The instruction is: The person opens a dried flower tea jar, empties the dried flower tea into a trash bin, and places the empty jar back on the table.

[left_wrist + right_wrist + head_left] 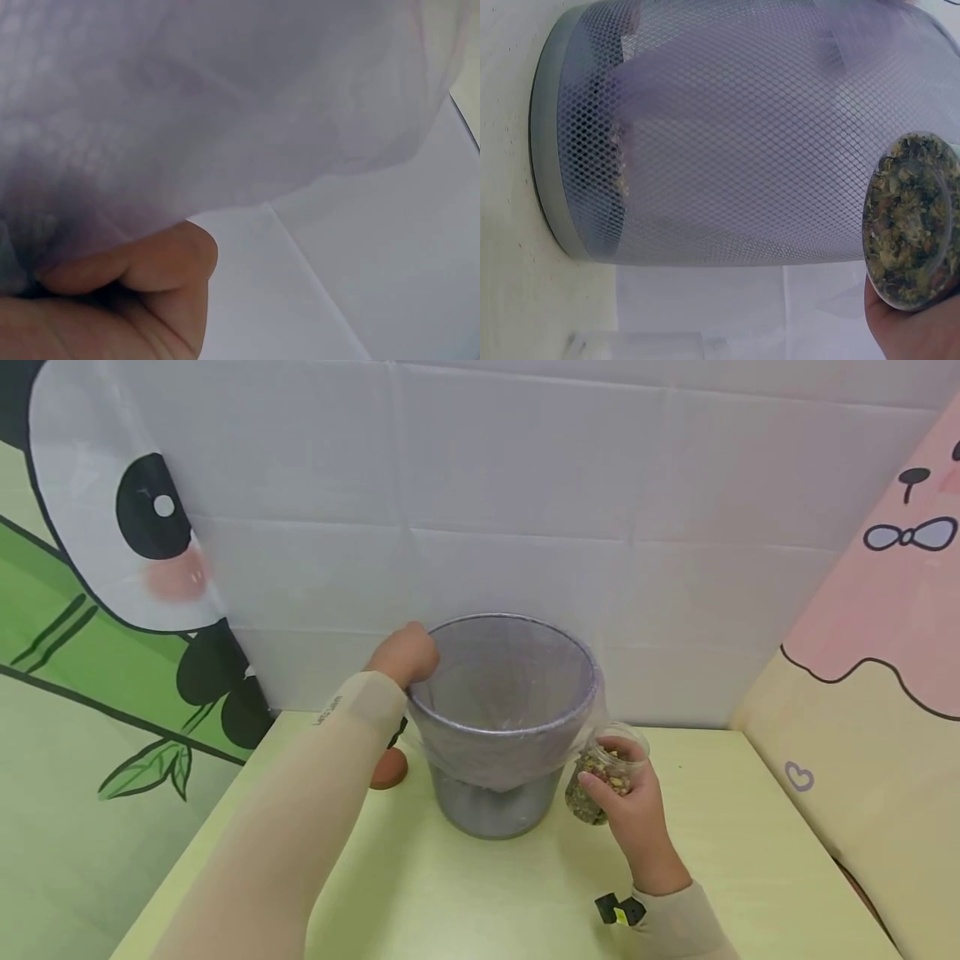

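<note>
A grey mesh wastebasket [491, 814] stands on the table, lined with a thin, see-through lilac bin liner [517, 760] folded over its rim. My left hand [405, 656] is at the rim's left side. In the left wrist view its curled fingers [161, 259] pinch the edge of the liner; the fingertips are partly hidden by the film. Beside the basket on the right, my right hand [637, 814] grips a clear, lidless jar [588, 781] full of dried flowers or herbs. The right wrist view shows the jar's base [911, 225] close to the mesh.
A reddish-brown round object [390, 768] lies left of the basket, partly behind the left forearm. In the right wrist view, another clear container [645, 346] stands beyond the basket. A white sheet wall [525, 485] rises behind the pale yellow table [720, 843], with cartoon-printed walls on both sides.
</note>
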`<state>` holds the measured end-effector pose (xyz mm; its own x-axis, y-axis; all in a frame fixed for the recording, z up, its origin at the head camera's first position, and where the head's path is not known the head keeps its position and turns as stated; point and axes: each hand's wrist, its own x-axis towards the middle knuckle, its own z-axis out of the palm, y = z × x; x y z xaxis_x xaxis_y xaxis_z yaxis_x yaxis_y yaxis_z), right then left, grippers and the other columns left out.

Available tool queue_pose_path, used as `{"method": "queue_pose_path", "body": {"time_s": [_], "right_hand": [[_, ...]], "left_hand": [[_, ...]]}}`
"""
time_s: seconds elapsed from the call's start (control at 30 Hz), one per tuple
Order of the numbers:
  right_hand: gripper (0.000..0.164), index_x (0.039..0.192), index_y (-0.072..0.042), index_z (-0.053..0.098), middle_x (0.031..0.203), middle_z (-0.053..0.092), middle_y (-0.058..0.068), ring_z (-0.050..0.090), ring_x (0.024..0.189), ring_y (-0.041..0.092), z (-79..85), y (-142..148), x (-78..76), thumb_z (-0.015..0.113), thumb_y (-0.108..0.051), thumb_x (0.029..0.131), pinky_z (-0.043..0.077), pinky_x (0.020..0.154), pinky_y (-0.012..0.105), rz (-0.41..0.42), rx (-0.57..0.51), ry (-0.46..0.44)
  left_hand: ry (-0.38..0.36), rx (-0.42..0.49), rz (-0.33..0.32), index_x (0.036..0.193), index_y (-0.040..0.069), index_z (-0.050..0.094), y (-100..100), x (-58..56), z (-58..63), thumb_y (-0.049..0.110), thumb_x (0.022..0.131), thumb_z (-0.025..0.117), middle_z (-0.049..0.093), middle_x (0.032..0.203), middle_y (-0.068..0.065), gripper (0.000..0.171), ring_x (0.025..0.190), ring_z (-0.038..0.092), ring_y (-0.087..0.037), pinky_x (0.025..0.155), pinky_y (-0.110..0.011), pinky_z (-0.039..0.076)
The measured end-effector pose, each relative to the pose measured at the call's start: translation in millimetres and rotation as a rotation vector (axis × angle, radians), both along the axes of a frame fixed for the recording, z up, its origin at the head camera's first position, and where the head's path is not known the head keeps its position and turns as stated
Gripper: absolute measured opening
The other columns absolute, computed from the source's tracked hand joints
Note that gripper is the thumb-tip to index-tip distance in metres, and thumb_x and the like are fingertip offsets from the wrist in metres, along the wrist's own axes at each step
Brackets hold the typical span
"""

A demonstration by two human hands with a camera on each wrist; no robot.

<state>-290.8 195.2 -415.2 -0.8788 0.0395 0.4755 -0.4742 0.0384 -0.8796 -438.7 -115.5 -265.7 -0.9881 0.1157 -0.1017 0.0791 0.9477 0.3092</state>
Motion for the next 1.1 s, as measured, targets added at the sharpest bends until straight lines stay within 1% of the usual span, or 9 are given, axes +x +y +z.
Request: {"method": "queue_pose_path", "body": {"time_s": [0.13,0.23,0.33,0.47,0.6,0.7,0.83,0.97,1.1], "right_hand": [[0.045,0.132,0.003,0.052,0.113,0.055,0.015,0.06,0.089,0.015,4.6,6.8,-2.6,0.069,0.009,0.091,0.055,0.073,0.024,0.002,0.018,0.012],[0.046,0.132,0.002,0.053,0.115,0.053,0.014,0.061,0.09,0.016,9.7,11.3,-3.3,0.07,0.008,0.091,0.055,0.073,0.024,-0.003,0.069,0.011],[0.048,0.134,0.001,0.051,0.118,0.052,0.014,0.06,0.092,0.017,18.0,15.4,-3.3,0.072,0.004,0.091,0.056,0.073,0.025,0.008,0.136,-0.002],[0.053,0.138,0.0,0.048,0.118,0.053,0.016,0.06,0.094,0.019,33.2,20.3,-3.0,0.075,-0.002,0.092,0.057,0.073,0.027,0.05,0.206,-0.022],[0.054,0.139,-0.002,0.047,0.119,0.054,0.016,0.062,0.095,0.02,49.9,26.1,-2.3,0.076,-0.004,0.093,0.057,0.074,0.027,0.075,0.264,0.0],[0.053,0.139,-0.004,0.048,0.119,0.055,0.015,0.062,0.095,0.02,63.9,31.1,-2.2,0.075,-0.004,0.093,0.057,0.073,0.028,0.084,0.304,0.022],[0.054,0.139,-0.006,0.048,0.121,0.055,0.014,0.064,0.095,0.022,80.9,37.1,-1.7,0.077,-0.006,0.093,0.058,0.073,0.03,0.073,0.36,0.023],[0.057,0.14,-0.01,0.048,0.123,0.054,0.012,0.065,0.095,0.024,95.7,40.8,-2.9,0.079,-0.014,0.093,0.059,0.072,0.033,0.048,0.436,0.007],[0.058,0.139,-0.011,0.049,0.123,0.056,0.011,0.066,0.096,0.026,107.5,41.1,-5.3,0.081,-0.021,0.092,0.059,0.072,0.033,0.026,0.508,0.002]], "left_hand": [[-0.001,0.016,0.011,0.149,-0.016,0.033,0.4,0.7,0.0,0.01,0.105,0.031,0.034,0.156,-0.027,0.051,0.11,0.054,-0.036,0.097,-0.046,0.049],[-0.005,0.03,0.012,0.149,-0.015,0.034,0.9,1.1,0.3,0.01,0.105,0.031,0.035,0.155,-0.026,0.051,0.106,0.055,-0.035,0.093,-0.045,0.05],[-0.004,0.024,0.004,0.149,-0.015,0.034,1.0,1.3,0.2,0.01,0.105,0.03,0.035,0.155,-0.027,0.051,0.104,0.055,-0.035,0.092,-0.044,0.05],[0.008,-0.008,-0.011,0.147,-0.016,0.036,0.3,1.8,0.5,0.01,0.105,0.03,0.036,0.153,-0.028,0.05,0.104,0.053,-0.035,0.095,-0.045,0.048],[0.012,-0.02,-0.02,0.145,-0.016,0.038,0.2,2.2,0.7,0.01,0.105,0.03,0.036,0.153,-0.028,0.049,0.103,0.053,-0.035,0.093,-0.045,0.048],[0.012,-0.01,-0.013,0.144,-0.016,0.04,-0.3,3.9,1.0,0.01,0.105,0.03,0.038,0.152,-0.027,0.048,0.102,0.053,-0.034,0.091,-0.044,0.048],[0.007,0.006,0.001,0.142,-0.015,0.042,0.8,5.0,1.3,0.009,0.105,0.031,0.04,0.15,-0.026,0.046,0.101,0.054,-0.033,0.09,-0.043,0.049],[0.006,0.019,0.018,0.141,-0.014,0.044,1.4,5.4,0.9,0.008,0.105,0.032,0.042,0.149,-0.025,0.044,0.102,0.054,-0.033,0.09,-0.043,0.05],[0.009,0.035,0.028,0.139,-0.013,0.046,1.8,6.9,0.6,0.008,0.104,0.033,0.044,0.147,-0.024,0.043,0.101,0.054,-0.032,0.088,-0.042,0.05]]}}
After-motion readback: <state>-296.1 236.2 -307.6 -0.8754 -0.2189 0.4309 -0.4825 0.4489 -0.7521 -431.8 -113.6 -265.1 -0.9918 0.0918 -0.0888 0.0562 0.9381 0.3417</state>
